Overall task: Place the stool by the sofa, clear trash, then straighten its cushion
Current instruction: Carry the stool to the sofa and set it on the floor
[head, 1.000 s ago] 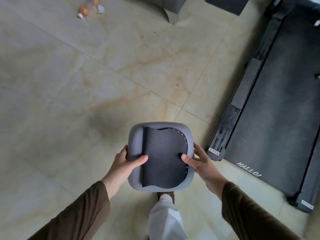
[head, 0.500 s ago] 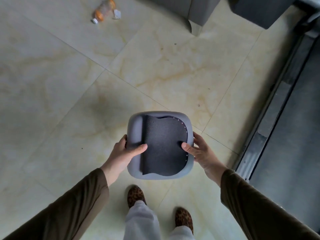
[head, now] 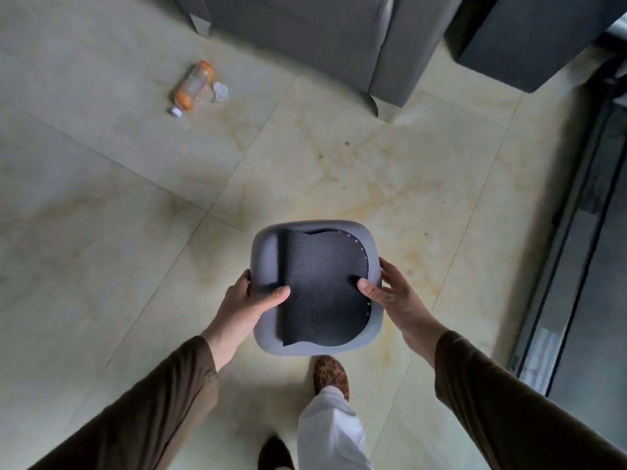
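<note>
Since a moment ago you have stepped closer to the sofa [head: 339, 35], which now fills the top of the view, and the plastic bottle [head: 194, 84] and crumpled paper [head: 220, 92] lie on the floor [head: 101, 198] near its left leg. You carry the grey stool [head: 315, 288] above the floor: your left hand [head: 249, 303] grips its left edge, your right hand [head: 388, 291] its right edge, thumbs pressing the dark cushion [head: 322, 290], which sits skewed on the seat.
</note>
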Tool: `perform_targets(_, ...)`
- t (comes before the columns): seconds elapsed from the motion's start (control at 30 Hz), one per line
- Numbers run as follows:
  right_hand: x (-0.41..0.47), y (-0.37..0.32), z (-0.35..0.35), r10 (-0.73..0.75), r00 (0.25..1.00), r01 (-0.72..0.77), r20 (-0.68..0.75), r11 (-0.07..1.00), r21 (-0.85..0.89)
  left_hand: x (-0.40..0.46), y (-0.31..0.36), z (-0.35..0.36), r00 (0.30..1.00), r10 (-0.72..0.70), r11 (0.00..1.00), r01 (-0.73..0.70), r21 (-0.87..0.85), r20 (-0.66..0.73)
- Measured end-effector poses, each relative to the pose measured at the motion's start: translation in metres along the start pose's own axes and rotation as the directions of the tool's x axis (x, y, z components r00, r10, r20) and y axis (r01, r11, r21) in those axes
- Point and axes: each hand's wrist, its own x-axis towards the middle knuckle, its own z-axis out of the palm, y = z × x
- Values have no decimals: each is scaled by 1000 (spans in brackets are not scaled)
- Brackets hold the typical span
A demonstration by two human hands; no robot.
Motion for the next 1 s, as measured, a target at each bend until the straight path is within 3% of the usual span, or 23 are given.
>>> perform_targets(0.53, 178, -143, 71, -6, 996, 10, -87, 999, 48, 184, 158, -105, 998, -11, 999, 9, 32, 63)
perform_targets(1.0, 370, -233, 63, 84, 989, -71, -122, 992, 108, 377, 258, -117, 994, -47, 995, 39, 88, 94)
